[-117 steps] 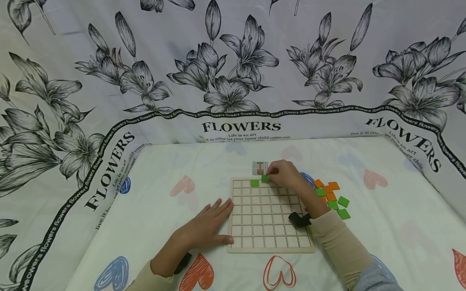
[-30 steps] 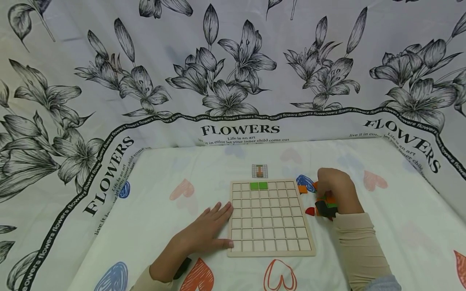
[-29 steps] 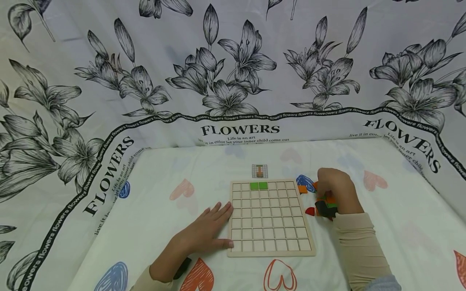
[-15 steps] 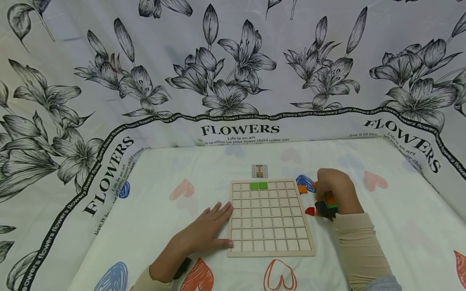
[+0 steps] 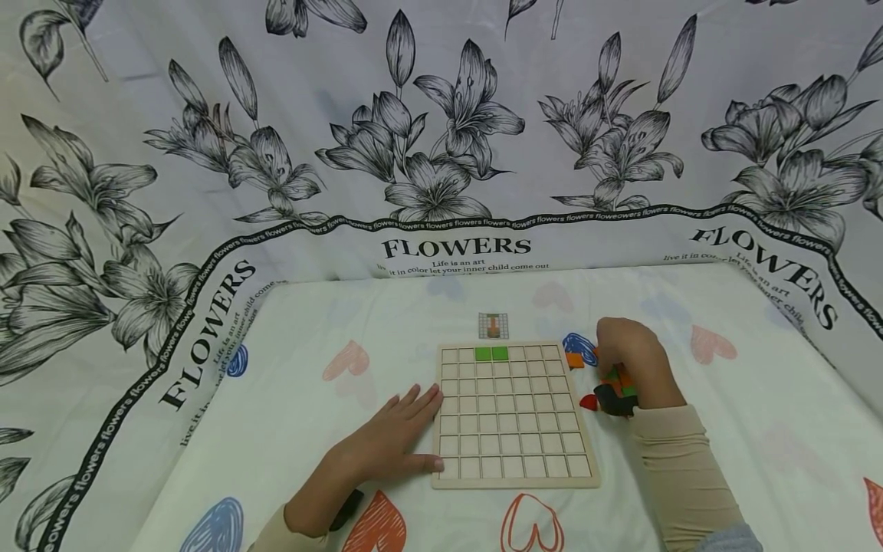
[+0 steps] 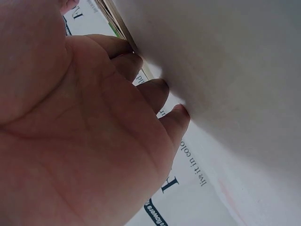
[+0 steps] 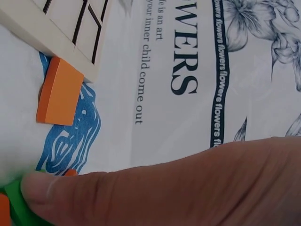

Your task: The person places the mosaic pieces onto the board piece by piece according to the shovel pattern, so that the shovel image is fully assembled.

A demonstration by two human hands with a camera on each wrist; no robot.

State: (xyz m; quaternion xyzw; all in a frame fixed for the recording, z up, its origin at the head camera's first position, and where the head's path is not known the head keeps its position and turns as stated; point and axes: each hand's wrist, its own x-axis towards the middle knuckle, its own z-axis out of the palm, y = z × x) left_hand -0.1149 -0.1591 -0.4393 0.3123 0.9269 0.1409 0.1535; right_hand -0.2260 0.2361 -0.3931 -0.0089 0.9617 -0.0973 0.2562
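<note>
A square wooden grid board (image 5: pixel 519 482) lies on the cloth, with two green tiles (image 5: pixel 491 353) side by side in its far row. My left hand (image 5: pixel 386 441) rests flat at the board's left edge, its fingertips and thumb touching the frame. In the left wrist view, the fingertips of the left hand (image 6: pixel 103 113) meet the board's side. To the right, my right hand (image 5: pixel 635 356) reaches down over a pile of orange and green tiles (image 5: pixel 626 376). The right thumb (image 7: pixel 40 188) touches a green tile (image 7: pixel 18 205); the other fingers are hidden, so a pinch cannot be confirmed.
A small pattern card (image 5: pixel 493 326) lies just beyond the board. One loose orange tile (image 5: pixel 575 360) sits by its far right corner, and a red piece (image 5: pixel 589 402) near its right side. A flower-printed curtain (image 5: pixel 441 138) hangs behind.
Since the earliest frame, the second green tile has been set beside the first, and my right hand has moved right to the pile. It has shifted only slightly in the last second; the left stays put.
</note>
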